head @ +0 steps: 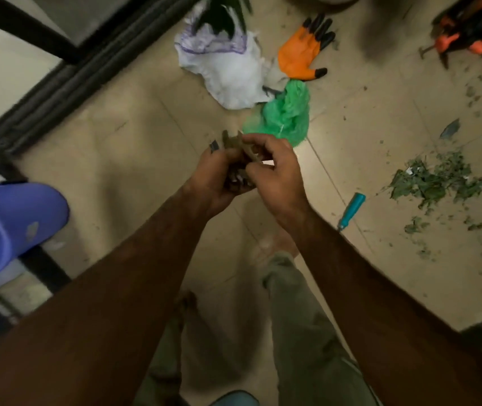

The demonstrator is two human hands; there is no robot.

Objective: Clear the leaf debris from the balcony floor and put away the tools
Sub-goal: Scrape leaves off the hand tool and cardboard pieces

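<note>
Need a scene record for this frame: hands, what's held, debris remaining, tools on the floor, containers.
left hand: cupped under leaf clump, holding it
right hand: fingers curled on the same clump
debris remaining: leaf pile on the tiles at right, bits scattered around it
tools on floor: teal-handled tool near the pile; orange glove farther off
bags: green bag touching white bag, just beyond the hands
bucket: blue bucket at left
unclear: orange-and-black item top right, too blurred to identify

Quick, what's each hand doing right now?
Left hand: cupped around a bunch of leaves.
Right hand: fingers curled on the same leaves.
</note>
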